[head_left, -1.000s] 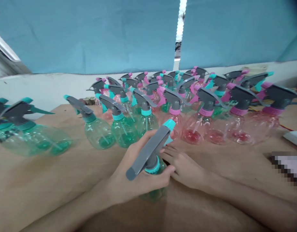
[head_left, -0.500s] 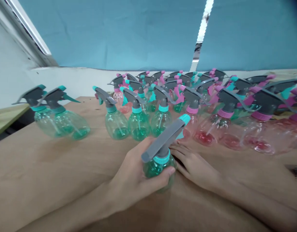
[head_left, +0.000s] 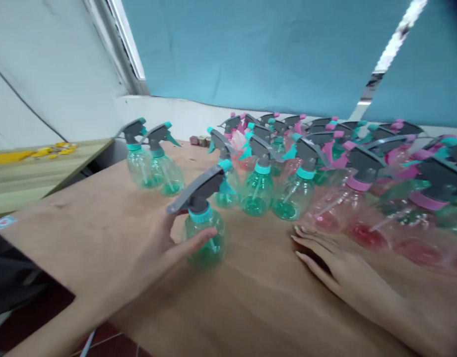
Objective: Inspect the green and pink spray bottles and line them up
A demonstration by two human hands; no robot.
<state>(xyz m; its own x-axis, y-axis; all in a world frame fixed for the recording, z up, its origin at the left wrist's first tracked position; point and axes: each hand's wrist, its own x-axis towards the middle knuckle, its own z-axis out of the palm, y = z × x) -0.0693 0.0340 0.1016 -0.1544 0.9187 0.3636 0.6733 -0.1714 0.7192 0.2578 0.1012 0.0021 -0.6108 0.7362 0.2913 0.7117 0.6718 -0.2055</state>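
Note:
My left hand is wrapped round the body of a clear green spray bottle with a grey trigger head and turquoise collar. The bottle is upright; whether its base touches the table is hard to tell. My right hand rests on the wooden table, palm down with fingers stretched out, holding nothing. Just beyond its fingertips stands a row with green spray bottles and pink spray bottles.
Two green spray bottles stand apart at the back left. Several more bottles crowd the back right. A lighter side table holds yellow pieces at the left. Behind hangs a blue curtain.
The view has turned to the left. My left hand has carried the green spray bottle left, away from my right hand, which stays on the table.

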